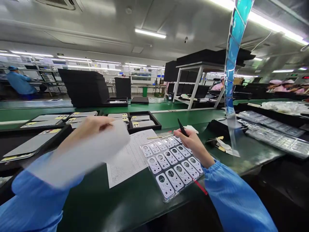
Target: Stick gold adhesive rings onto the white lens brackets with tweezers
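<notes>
A pale, thin flat panel (91, 154), smeared by motion, is gripped at its upper edge by my left hand (93, 127). My right hand (194, 145) is closed around a slim black pointed tool, probably tweezers (182, 127), with its tip up. Beneath that hand lies a clear plastic tray (165, 197) with rows of small white plates with round holes (171, 158). A printed sheet of paper (116, 177) lies between my hands, partly behind the panel. The panel's far face and my left fingertips are mostly hidden.
Black trays (158, 125) with pale, yellow-ended panels (33, 141) stand at left and centre. A blue-tinted plastic strip (233, 58) hangs at right. Clear trays (272, 132) lie at far right. Behind are black stacks (84, 87), a white rack (196, 83) and seated people.
</notes>
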`<state>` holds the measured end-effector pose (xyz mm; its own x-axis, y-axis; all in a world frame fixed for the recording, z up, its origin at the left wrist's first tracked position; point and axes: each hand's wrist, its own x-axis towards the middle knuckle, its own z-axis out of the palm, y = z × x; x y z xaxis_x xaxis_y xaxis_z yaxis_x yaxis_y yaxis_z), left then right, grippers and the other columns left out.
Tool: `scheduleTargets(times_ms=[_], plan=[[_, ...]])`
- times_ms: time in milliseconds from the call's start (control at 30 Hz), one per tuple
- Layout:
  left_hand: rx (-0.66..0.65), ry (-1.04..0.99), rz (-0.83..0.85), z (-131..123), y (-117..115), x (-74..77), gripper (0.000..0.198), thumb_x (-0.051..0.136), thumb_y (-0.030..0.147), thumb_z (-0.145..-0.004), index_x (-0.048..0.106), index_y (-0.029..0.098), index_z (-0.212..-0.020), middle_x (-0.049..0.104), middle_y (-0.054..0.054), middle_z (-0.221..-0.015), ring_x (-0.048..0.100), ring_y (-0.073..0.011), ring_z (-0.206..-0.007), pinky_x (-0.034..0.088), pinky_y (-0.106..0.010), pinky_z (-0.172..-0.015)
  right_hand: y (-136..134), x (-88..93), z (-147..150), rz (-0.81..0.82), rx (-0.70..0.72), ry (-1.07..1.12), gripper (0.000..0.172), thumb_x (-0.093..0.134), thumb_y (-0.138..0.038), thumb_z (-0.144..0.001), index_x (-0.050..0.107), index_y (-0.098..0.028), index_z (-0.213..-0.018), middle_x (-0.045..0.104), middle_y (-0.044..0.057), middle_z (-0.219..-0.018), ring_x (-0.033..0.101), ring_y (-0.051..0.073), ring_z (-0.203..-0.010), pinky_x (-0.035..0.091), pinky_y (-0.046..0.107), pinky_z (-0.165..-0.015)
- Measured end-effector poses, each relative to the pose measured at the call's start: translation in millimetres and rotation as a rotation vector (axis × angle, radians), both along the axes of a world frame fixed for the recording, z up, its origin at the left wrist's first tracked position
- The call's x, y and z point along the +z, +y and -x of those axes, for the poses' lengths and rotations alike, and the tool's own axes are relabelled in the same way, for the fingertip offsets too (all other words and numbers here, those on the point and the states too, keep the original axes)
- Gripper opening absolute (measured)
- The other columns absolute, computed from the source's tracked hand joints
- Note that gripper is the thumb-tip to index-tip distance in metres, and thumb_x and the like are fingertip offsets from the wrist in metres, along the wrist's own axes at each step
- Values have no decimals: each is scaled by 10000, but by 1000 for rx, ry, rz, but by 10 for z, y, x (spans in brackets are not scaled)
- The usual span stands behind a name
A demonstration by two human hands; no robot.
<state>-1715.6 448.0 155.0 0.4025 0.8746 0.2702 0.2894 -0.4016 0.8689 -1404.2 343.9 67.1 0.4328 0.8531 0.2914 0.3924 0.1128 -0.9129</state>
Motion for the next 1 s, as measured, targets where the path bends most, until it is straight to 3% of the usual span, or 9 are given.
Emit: scheduleTargets(times_ms=[133, 233, 400, 533, 700, 767, 833, 933, 1000], plan=[[64, 530, -920, 17, -32, 0, 237, 379, 133, -719, 510, 194, -531, 483, -13, -571, 430, -179, -604, 261, -314, -613, 1, 148, 218, -28, 103, 18, 437, 564, -549, -734, 627, -118, -701, 275, -72, -470, 193, 42, -393, 118, 207, -373], [111, 675, -1137, -16, -157, -29, 294, 332, 154, -780, 513, 181, -550, 524, -31, -581, 464, -192, -620, 260, -350, -629, 2, 220, 488, -38, 171, 6, 431, 547, -542, -751, 631, -120, -718, 416, -33, -535, 244, 43, -401, 151, 205, -374], [-119, 818, -1003, -350, -282, -256, 234, 416, 126, -765, 553, 155, -578, 586, -52, -619, 513, -208, -659, 299, -368, -645, -51, 236, 1065, -73, 218, -256, 377, 672, -431, -679, 612, -152, -924, 560, -2, -739, 362, 71, -505, 273, 201, -457], [-324, 809, -1023, -565, -133, -495, 207, 464, 91, -760, 564, 150, -589, 597, -56, -635, 517, -219, -706, 333, -352, -641, 19, 49, 1289, -11, 270, -315, 248, 624, -355, -712, 556, -134, -621, 423, -41, -535, 316, 76, -505, 226, 210, -472], [-163, 534, -954, -597, 24, -526, 200, 471, 68, -727, 596, 141, -864, 596, -104, -937, 494, -270, -933, 349, -418, -826, 363, -289, 1057, 148, 245, 96, 241, 648, -326, -590, 516, -127, -555, 416, -38, -496, 325, 75, -492, 219, 206, -467], [-165, 417, -700, -546, 25, -534, 163, 445, 138, -771, 601, 128, -817, 592, -136, -939, 479, -303, -992, 323, -462, -879, 483, -368, 955, 177, 233, 192, 284, 654, -377, -565, 519, -133, -621, 437, -37, -525, 341, 74, -481, 239, 199, -457], [-263, 374, -362, -508, 55, -607, 275, 448, 275, -799, 575, 140, -596, 604, -123, -718, 545, -303, -869, 382, -448, -817, 544, -417, 891, 194, 216, 263, 333, 653, -420, -566, 504, -148, -685, 449, -38, -567, 356, 71, -479, 248, 191, -447], [-458, 389, 1, -540, 197, -843, 436, 576, 487, -680, 500, 169, -391, 520, -65, -421, 566, -238, -531, 453, -346, -570, 540, -463, 862, 247, 218, 342, 376, 670, -447, -563, 480, -163, -721, 450, -42, -598, 348, 59, -471, 235, 184, -436], [-565, 304, 194, -623, 315, -1028, 429, 578, 560, -638, 578, 167, -465, 584, -69, -468, 580, -218, -499, 458, -303, -505, 497, -506, 880, 293, 248, 352, 399, 683, -465, -546, 477, -165, -710, 424, -54, -568, 307, 50, -446, 203, 189, -425]])
